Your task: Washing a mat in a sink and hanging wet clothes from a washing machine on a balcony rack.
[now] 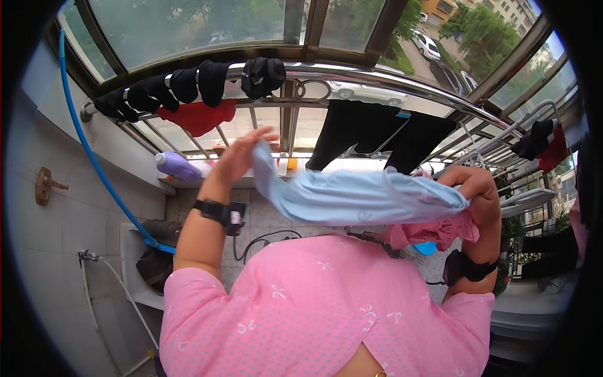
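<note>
A light blue cloth garment (pixel 348 195) is stretched sideways in front of my chest, blurred at its left end. My right hand (pixel 471 188) grips its right end, with a crumpled pink cloth (pixel 440 233) hanging just below. At the garment's raised left end is my left hand (pixel 247 153), its fingers blurred and extended upward; whether they pinch the fabric cannot be told. Beyond the garment, black trousers (pixel 372 127) hang from the balcony railing.
Black socks (pixel 183 85), a black cap (pixel 263 77) and a red cloth (pixel 198 118) hang on the metal railing (pixel 377 77). A purple bottle (pixel 178 166) stands on the ledge. A blue pole (pixel 89 146) leans over a white sink (pixel 129 264) at left. A cable (pixel 254 240) lies on the floor.
</note>
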Action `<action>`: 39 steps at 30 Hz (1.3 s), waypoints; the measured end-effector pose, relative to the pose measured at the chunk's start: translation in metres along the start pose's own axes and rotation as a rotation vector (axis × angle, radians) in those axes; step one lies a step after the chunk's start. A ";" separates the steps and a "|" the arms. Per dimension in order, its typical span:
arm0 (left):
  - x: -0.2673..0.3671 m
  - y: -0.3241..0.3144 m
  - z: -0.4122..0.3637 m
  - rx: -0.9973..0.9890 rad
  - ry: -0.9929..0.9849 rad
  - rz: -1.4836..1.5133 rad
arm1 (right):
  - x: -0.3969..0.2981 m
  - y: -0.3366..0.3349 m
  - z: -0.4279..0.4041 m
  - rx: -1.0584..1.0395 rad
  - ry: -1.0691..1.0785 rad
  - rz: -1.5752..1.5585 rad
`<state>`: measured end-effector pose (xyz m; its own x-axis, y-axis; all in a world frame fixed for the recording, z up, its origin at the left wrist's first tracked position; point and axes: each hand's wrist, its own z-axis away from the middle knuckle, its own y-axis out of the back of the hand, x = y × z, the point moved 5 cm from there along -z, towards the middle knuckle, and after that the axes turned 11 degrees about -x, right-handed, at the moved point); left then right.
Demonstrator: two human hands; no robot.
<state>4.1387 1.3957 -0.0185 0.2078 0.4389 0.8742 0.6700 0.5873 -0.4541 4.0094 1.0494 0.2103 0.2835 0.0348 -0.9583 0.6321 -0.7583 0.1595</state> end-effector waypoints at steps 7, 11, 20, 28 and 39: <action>-0.070 -0.128 -0.096 -0.609 0.365 -0.172 | -0.027 -0.019 -0.032 -0.022 -0.091 0.238; -0.079 -0.168 -0.114 -0.822 0.422 -0.322 | -0.035 -0.005 -0.024 0.011 -0.050 0.274; -0.077 -0.160 -0.146 -0.689 0.469 -0.567 | -0.032 0.093 0.036 0.247 0.062 0.274; -0.058 -0.172 -0.186 -0.500 0.391 -0.211 | -0.016 0.161 0.018 0.398 0.034 0.241; -0.049 -0.188 -0.244 -0.341 -0.062 -0.859 | -0.009 0.211 -0.033 0.428 0.150 0.263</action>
<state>4.1766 1.0978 0.0658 -0.4895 -0.0127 0.8719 0.7519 0.5002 0.4295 4.1641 0.9104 0.2603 0.5130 -0.1232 -0.8495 0.1831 -0.9512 0.2485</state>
